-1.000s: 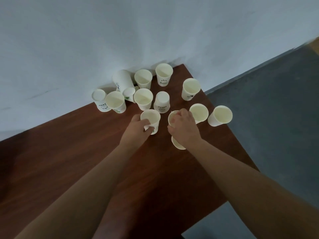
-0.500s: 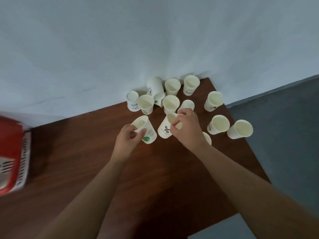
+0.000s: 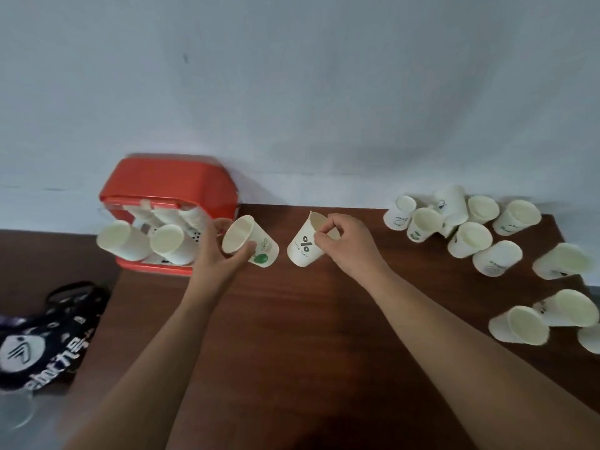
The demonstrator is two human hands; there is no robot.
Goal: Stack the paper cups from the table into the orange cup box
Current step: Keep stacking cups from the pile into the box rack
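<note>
With left hand [image 3: 220,254], grips a green-printed cup [image 3: 242,237] near its mouth, thumb on the near side and fingers curled round the far side, mouth tilted toward the camera. With right hand [image 3: 347,245], pinches the rim of a percent-sign cup [image 3: 303,248], also lettered "NICE DAY", between thumb and bent fingers, base hanging down and to the left. Holds both cups above the brown table [image 3: 292,319], side by side and just apart, neither touching the wood. Shows at the near left, off the table edge, a dark bag [image 3: 42,336] with pale lettering. Shows along the right side the loose cups [image 3: 470,235]: a few nearer ones lying tipped over, a tighter cluster farther back by the wall, some upright, some inverted or leaning. Places the orange cup box [image 3: 168,186] at the table's far left corner, against the wall [image 3: 292,92], just beside the left hand, with stacks of cups [image 3: 168,241] poking out of its open front, mouths toward the camera.
</note>
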